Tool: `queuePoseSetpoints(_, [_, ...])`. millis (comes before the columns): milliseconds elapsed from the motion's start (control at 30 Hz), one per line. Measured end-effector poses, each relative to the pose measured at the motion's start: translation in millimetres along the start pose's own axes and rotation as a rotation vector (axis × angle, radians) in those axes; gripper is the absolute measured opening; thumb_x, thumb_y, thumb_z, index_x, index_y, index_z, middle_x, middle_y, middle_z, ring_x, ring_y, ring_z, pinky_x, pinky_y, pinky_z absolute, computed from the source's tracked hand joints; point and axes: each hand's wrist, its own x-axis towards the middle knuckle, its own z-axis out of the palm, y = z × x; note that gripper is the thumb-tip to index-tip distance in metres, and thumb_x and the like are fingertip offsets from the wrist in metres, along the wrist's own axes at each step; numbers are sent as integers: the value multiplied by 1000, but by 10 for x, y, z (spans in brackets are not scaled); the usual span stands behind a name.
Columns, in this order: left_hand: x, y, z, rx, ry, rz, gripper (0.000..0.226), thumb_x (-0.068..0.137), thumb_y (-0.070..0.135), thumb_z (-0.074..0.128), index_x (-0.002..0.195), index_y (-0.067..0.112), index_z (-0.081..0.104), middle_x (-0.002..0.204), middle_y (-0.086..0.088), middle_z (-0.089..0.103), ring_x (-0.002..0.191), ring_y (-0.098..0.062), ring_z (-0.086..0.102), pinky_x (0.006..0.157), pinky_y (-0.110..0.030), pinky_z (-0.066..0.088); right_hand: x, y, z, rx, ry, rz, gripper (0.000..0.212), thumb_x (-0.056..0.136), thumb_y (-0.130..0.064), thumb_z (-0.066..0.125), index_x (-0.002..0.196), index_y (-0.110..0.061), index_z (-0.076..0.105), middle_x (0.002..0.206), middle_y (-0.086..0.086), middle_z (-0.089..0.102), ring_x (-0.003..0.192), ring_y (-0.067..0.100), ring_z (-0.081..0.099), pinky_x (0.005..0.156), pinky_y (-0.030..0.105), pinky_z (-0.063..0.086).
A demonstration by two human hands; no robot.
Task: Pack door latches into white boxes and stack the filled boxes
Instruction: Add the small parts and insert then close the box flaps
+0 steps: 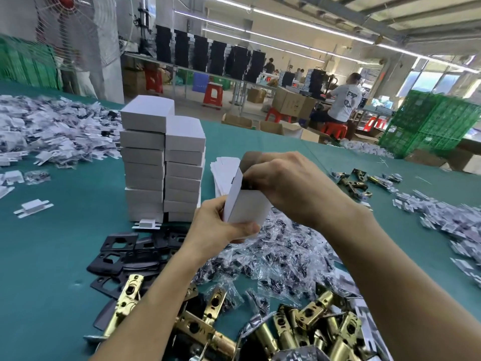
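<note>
Teal table [59, 243] underlies all: left hand [221, 225] grips one white box [247, 208] from below, right hand [283, 183] pinches at its open top. Two box stacks [161, 162] stand at ten o'clock, brass latches [299, 324] heap at six, and uncovered cloth shows at eight.

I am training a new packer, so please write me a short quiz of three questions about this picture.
1. True or false: the left hand grips the box at its lower end.
2. Where is the right hand? A at the box's open top; B flat on the table; C among the latches.
3. Fill in: of the two stacks, the taller one stands on the ____ in the picture.
Key: 1 true; 2 A; 3 left.
</note>
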Motion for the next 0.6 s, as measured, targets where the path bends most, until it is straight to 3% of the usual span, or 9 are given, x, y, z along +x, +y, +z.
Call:
queuePoseSetpoints(167, [-4, 19, 1, -35, -35, 6, 48, 48, 28, 96, 93, 27, 78, 91, -3, 74, 86, -25, 72, 62, -36, 62, -40, 41, -44, 329, -11, 93, 25, 95, -5, 59, 109, -22, 70, 108, -7, 73, 102, 16, 66, 87, 37, 51])
queuePoseSetpoints(267, [-14, 26, 14, -40, -27, 8, 50, 50, 26, 95, 97, 23, 77, 92, -4, 75, 86, -26, 73, 62, -36, 62, -66, 69, -29, 373, -101, 100, 30, 96, 2, 50, 109, -21, 64, 110, -7, 70, 105, 10, 64, 89, 28, 50])
queuePoseSetpoints(333, [-15, 32, 25, -44, -21, 11, 52, 52, 25, 94, 100, 20, 76, 92, -4, 75, 86, -27, 73, 62, -35, 61, -109, 94, -26, 390, -43, 130, 33, 93, 7, 48, 107, -17, 65, 106, -3, 70, 99, 10, 63, 83, 20, 48])
queuePoseSetpoints(433, [-15, 47, 20, -59, -18, 10, 51, 53, 23, 93, 101, 18, 76, 91, -3, 75, 85, -27, 74, 62, -36, 61, -192, 141, -2, 344, 131, 157, 31, 88, 8, 52, 104, -14, 68, 97, -2, 68, 94, 15, 60, 82, 25, 45])
queuePoseSetpoints(600, [-19, 36, 30, -56, -25, 18, 49, 54, 22, 93, 100, 18, 76, 91, -4, 75, 85, -26, 73, 63, -38, 61, -266, 131, 65, 111, -6, 151, 41, 92, -8, 47, 123, -33, 58, 107, -19, 59, 118, 3, 40, 96, 34, 20])
